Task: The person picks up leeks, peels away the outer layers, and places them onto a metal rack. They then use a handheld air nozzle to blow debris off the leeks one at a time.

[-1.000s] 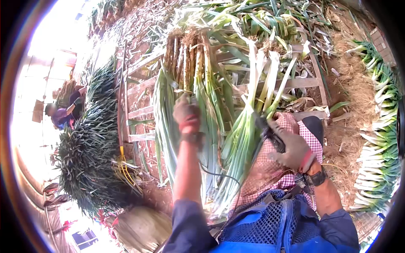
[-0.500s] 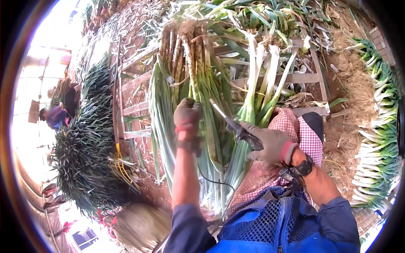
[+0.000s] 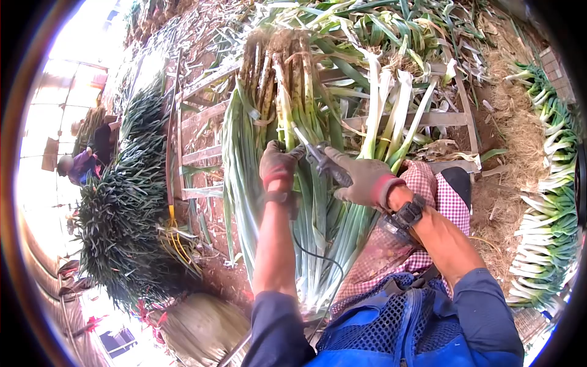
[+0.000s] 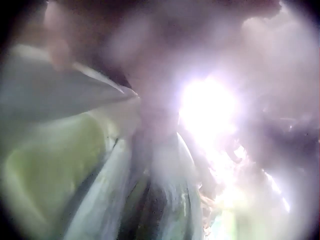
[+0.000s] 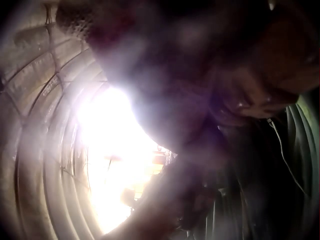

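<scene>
In the head view, my gloved left hand (image 3: 279, 165) grips one soil-stained leek (image 3: 284, 101) at the base of its green leaves, over a bundle of unpeeled leeks (image 3: 252, 67). My gloved right hand (image 3: 367, 178) holds a black air blow gun (image 3: 335, 168), its thin metal tube angled up-left beside the leek's stalk. The two hands are close together. Right of the bundle lie several peeled leeks (image 3: 400, 101) with white stalks. The left wrist view is hazy, with pale green leaves (image 4: 107, 195) below the hand. Glare and shadow hide most of the right wrist view.
The leeks lie across a wooden slatted rack (image 3: 205, 119), with leaf scraps around it. Green leeks are piled (image 3: 122, 202) at left, near another person (image 3: 82, 165). A row of cleaned leeks (image 3: 541, 238) runs along the right side. A checkered cloth (image 3: 391, 238) covers my lap.
My right hand has swung left with the blow gun, from over my lap to beside my left hand. My left hand has taken hold of a leek, its stalk now standing apart from the bundle.
</scene>
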A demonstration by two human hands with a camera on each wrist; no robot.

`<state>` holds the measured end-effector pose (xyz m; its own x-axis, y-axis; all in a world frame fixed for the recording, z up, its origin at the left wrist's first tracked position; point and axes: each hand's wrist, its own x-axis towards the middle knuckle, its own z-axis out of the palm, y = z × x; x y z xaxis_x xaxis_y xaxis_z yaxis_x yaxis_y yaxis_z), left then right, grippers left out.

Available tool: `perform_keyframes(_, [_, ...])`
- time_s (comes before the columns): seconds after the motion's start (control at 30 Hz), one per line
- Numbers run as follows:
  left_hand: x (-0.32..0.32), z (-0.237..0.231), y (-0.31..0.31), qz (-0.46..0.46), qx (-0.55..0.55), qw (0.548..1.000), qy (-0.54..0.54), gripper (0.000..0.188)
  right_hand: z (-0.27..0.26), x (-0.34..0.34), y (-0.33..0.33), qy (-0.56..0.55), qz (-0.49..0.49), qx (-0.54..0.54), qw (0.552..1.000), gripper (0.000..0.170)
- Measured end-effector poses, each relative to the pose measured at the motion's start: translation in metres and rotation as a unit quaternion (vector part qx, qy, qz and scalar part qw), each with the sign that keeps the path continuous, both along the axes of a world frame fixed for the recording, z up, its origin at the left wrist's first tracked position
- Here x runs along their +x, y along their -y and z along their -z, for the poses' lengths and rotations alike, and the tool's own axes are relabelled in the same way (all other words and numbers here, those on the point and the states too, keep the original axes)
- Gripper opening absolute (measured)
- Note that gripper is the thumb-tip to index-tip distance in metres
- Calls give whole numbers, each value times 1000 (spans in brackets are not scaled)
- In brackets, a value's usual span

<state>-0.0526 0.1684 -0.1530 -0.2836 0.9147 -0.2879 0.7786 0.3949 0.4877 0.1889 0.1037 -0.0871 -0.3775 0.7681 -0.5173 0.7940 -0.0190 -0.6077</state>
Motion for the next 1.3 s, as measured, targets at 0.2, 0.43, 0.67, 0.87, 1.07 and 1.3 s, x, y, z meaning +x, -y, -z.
perform_keyframes(0.2, [7,-5,3,39,-86,994,-46,38,-10,-6,-24,23,8,-12,1000,99])
perform_keyframes(0.43, [23,-6,76,38,-44,998,-14,43,10,-5,-42,-6,35,18,999,103])
perform_keyframes(0.67, [28,-3,111,4,-73,997,17,34,11,-12,-51,15,47,-5,999,103])
perform_keyframes(0.87, [25,27,135,-14,-6,987,158,25,10,-14,-50,33,58,16,998,100])
perform_keyframes(1.07, [36,-4,134,-32,-48,985,160,23,-1,17,-16,-17,36,21,999,107])
perform_keyframes(1.3, [40,-37,117,40,-28,999,-1,39,-27,62,73,-3,-39,-35,999,104])
